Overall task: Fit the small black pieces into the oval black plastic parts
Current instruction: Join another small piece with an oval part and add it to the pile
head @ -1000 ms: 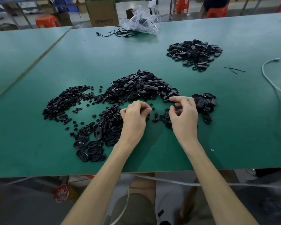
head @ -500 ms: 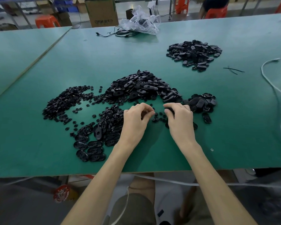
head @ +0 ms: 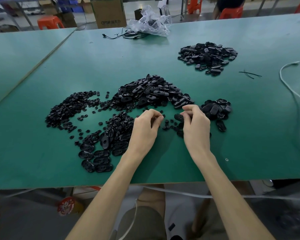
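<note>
- Fingers (head: 189, 109) of the right hand (head: 196, 129) curl round one oval black part (head: 178, 117), gripping it over the green table (head: 163, 52), among scattered bits.
- On the left hand (head: 144, 130), fingertips (head: 155, 113) meet the thumb; I cannot tell whether anything sits between them.
- Just beyond both hands lies the heap of oval parts (head: 154, 92).
- To the left, the small black pieces (head: 68, 108) spread out.
- Along the table's right side runs a white cable (head: 292, 91).
</note>
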